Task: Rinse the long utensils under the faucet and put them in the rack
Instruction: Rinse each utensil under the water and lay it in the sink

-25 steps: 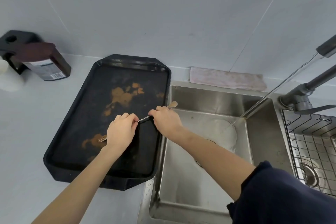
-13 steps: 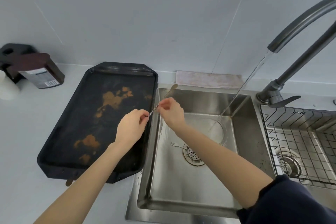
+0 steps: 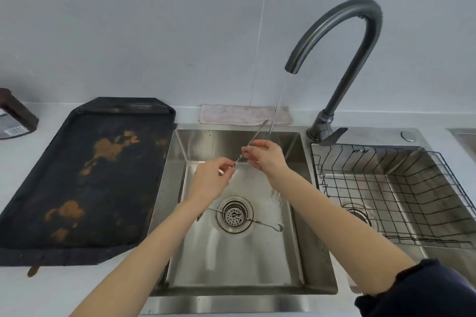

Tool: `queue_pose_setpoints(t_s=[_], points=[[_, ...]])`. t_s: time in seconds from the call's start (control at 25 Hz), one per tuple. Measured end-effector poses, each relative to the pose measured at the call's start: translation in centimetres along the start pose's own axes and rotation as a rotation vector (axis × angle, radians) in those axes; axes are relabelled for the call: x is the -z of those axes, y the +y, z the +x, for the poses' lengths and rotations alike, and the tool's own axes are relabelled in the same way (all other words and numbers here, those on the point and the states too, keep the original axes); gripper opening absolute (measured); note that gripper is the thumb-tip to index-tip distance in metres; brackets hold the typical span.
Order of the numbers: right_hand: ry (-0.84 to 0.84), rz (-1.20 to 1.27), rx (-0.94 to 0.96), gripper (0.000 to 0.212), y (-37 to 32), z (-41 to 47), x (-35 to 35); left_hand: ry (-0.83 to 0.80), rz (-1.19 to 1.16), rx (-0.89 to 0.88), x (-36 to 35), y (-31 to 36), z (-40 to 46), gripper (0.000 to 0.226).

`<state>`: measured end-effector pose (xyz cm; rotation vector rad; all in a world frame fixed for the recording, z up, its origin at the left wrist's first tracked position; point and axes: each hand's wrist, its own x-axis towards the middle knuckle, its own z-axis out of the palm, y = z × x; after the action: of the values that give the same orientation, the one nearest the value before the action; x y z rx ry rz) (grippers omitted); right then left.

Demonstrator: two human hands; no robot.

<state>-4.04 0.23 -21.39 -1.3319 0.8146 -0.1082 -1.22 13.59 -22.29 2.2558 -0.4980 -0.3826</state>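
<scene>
Over the left sink basin (image 3: 296,260), both hands pinch one long bar spoon (image 3: 251,142): left hand (image 3: 212,180) closed on its lower end, right hand (image 3: 265,156) closed mid-handle, tilting the tip up beside the faucet (image 3: 342,41) stream, probably so water runs down it. Another long spoon (image 3: 260,221) lies across the drain; the wire rack (image 3: 401,188) sits in the right basin with no utensils visible in it.

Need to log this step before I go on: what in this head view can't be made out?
- Held utensil: too thin to tell if the water stream touches its tip; lower end hidden in the left hand.
- Second utensil over the sink drain: its left end passes behind the left forearm.
- Bottle: cut off by the left edge; label unreadable.
- Rack: right side cut off by the frame.
</scene>
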Motion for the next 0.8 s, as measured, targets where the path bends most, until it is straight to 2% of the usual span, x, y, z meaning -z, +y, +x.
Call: queue_pose_setpoints(t_s=[0.08, 0.28, 0.4, 0.48, 0.68, 0.8], points=[[0.014, -0.002, 0.002, 0.034, -0.4, 0.7, 1.5, -0.046, -0.059, 0.029, -1.2, 0.9, 0.5, 0.021], [-0.001, 0.031, 0.012, 0.028, -1.8, 2.7, 4.4, -0.126, -0.257, 0.142, -3.5, 2.7, 1.8, 0.02], [-0.045, 0.055, 0.008, 0.032, -3.0, 3.6, 4.7, -0.156, -0.377, 0.216, -3.8, 3.1, 2.2, 0.022], [-0.065, 0.068, 0.026, 0.038, -4.0, 3.8, 4.5, -0.18, -0.424, 0.244, -3.8, 3.0, 2.0, 0.022], [-0.079, 0.237, 0.062, 0.031, -6.2, 3.8, 3.8, -0.196, -0.478, 0.257, -3.3, 2.3, 1.5, 0.016], [-0.139, 0.19, 0.025, 0.03, -4.4, 3.1, 2.9, -0.173, -0.501, 0.269, -3.1, 1.8, 1.5, 0.016]])
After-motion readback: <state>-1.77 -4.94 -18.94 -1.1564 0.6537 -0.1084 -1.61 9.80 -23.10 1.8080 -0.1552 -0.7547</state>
